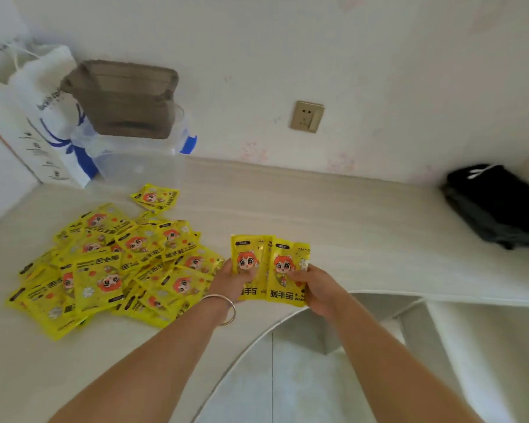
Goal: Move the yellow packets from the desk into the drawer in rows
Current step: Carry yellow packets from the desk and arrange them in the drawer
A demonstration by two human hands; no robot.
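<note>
Yellow packets (269,267) in curled fingers (298,274)

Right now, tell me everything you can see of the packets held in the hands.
The held packets are glossy yellow plastic sachets printed with a red-haired cartoon figure and black characters. At least two show, fanned side by side, upright, faces to the camera, above the desk's front edge. The left hand pinches one, the right hand the other, right of the pile.

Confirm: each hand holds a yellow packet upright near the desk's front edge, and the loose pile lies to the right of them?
Wrong side. In the head view the loose pile lies left of the held packets. The rest stands: left hand and right hand each hold a yellow packet upright near the desk front edge.
</note>
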